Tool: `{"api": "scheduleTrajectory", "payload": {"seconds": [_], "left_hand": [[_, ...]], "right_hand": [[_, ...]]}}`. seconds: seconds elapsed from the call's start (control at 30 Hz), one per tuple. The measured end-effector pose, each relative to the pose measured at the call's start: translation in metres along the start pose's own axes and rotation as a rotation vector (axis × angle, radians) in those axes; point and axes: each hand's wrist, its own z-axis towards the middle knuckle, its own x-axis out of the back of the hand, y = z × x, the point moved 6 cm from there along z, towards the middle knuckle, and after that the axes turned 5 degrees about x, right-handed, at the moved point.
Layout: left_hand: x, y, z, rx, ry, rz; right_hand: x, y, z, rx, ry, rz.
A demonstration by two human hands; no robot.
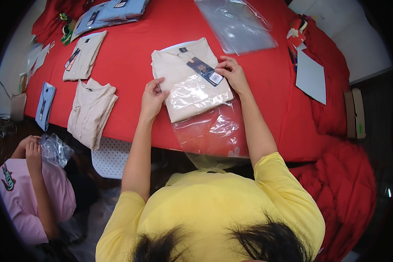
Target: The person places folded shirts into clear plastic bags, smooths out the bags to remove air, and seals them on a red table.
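A folded beige shirt point(183, 111) lies in front of me, its nearer part inside a clear plastic bag point(222, 131) and its collar end uncovered. The bag's slack part stretches toward the table's near edge. At the shirt's left side, my left hand point(153, 98) is closed, thumb and fingers pinching the bag's edge. My right hand point(233, 75) pinches the bag's edge on the other side, by the dark hang tag point(204, 71) on the shirt's front. What exactly lies between the fingertips is partly hidden.
Folded beige shirts point(91, 109) and blue shirts point(113, 13) lie left on the red-covered table point(131, 52). Clear bags point(238, 26) are stacked beyond my right hand, and a white board point(310, 76) lies far right. A person in pink point(35, 187) handles plastic at the lower left, near a white chair point(111, 159).
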Motion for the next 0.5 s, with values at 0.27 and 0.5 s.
{"api": "scheduleTrajectory", "payload": {"seconds": [0.27,0.5], "left_hand": [[0.022,0.018,0.015,0.015,0.063,0.345],[0.036,0.037,0.041,-0.183,-0.046,0.621]], "right_hand": [[-0.029,-0.005,0.048,0.039,-0.249,-0.285],[-0.043,0.0,0.095,-0.143,-0.551,-0.328]]}}
